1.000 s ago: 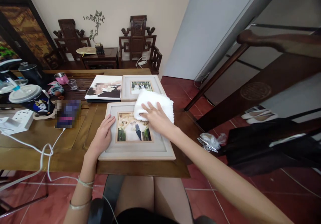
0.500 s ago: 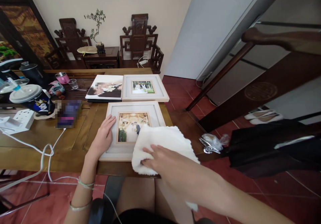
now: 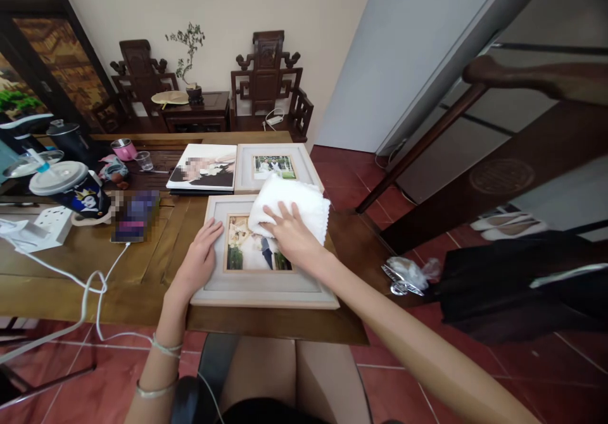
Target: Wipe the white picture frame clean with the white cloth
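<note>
Framed photo [image 3: 259, 278] lies flat at the bench's [image 3: 142, 291] near edge, just in front of me. My left hand [image 3: 198, 264] rests open, palm down, on its left border. My right hand [image 3: 291, 237] presses flat, fingers spread, on a folded white cloth [image 3: 297, 201] over the frame's upper right part. Beyond it, toward the far edge, lie a photo album [image 3: 203, 169] and a second frame [image 3: 275, 168].
</note>
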Demonstrator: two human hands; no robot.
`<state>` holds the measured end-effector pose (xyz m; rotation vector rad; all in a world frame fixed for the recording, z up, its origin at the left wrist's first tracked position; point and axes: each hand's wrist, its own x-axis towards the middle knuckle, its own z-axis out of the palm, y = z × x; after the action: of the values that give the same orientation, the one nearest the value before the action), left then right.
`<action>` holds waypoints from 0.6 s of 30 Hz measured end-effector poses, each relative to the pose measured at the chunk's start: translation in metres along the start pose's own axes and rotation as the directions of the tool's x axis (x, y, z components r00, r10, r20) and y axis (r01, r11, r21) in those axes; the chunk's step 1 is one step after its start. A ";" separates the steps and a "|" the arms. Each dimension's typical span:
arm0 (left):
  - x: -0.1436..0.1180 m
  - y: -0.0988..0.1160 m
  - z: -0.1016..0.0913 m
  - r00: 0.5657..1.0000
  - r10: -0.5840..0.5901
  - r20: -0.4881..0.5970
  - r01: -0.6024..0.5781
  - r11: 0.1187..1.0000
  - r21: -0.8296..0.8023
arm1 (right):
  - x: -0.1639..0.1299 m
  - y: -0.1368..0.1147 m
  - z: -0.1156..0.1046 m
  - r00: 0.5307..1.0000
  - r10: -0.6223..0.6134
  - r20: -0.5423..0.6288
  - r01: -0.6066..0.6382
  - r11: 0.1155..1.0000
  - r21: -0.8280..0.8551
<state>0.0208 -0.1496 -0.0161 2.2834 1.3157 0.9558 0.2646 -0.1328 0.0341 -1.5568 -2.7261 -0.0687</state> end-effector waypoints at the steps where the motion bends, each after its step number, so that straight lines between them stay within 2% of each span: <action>1: 0.000 0.000 0.000 1.000 -0.002 -0.002 0.002 1.000 0.000 | -0.002 0.000 -0.002 1.000 -0.027 0.014 0.027 1.000 0.011; 5: 0.001 0.001 0.001 1.000 -0.018 -0.009 0.018 1.000 -0.001 | -0.028 -0.012 -0.025 0.983 -0.138 0.125 0.124 0.986 0.113; 8: 0.001 0.002 0.001 0.999 -0.032 -0.008 0.032 0.999 -0.010 | -0.058 -0.026 -0.048 0.943 -0.249 0.219 0.189 0.946 0.263; 11: 0.001 0.003 0.000 0.999 -0.041 0.004 0.041 0.999 -0.017 | -0.079 -0.034 -0.062 0.917 -0.322 0.236 0.215 0.896 0.390; 14: 0.001 0.002 0.000 0.999 -0.033 0.012 0.033 0.999 -0.009 | -0.073 -0.035 -0.062 0.940 -0.263 0.219 0.171 0.915 0.365; 18: 0.000 0.002 0.000 1.000 -0.005 -0.001 0.005 1.000 -0.001 | -0.029 -0.024 -0.042 0.993 -0.060 0.098 0.048 0.992 0.120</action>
<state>0.0218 -0.1499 -0.0148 2.2775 1.3203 0.9555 0.2581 -0.1712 0.0741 -1.4951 -2.7909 0.1730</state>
